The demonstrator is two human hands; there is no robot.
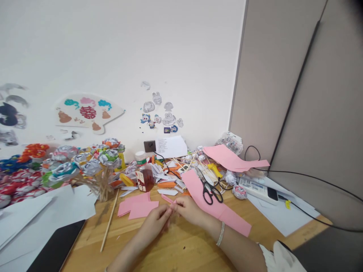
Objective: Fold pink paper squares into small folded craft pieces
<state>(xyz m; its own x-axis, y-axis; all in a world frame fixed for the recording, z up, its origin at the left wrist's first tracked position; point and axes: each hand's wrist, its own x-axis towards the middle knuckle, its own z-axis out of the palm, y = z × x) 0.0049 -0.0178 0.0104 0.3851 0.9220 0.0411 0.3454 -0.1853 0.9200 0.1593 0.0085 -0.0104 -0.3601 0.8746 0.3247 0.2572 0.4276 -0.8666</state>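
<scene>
Near the middle of the wooden table, my left hand [159, 218] and my right hand [187, 209] meet, fingers pinched together on a narrow folded strip of pink paper [168, 198]. Its far end sticks out beyond my fingers; the rest is hidden by them. Left of it lie several cut pink paper pieces [143, 210], loosely stacked. A long pink paper sheet [234, 218] stretches out beside my right forearm, with black-handled scissors [209, 193] resting on it. A wooden stick [110, 221] lies to the left of the pink pieces.
A bottle of dark red liquid [145, 176] stands behind the pink pieces. Paper scraps [167, 178] and sticks clutter the back. Paper flowers [92, 166] fill the left, with white sheets [56, 211] before them. A white power strip [259, 191] with cables lies right.
</scene>
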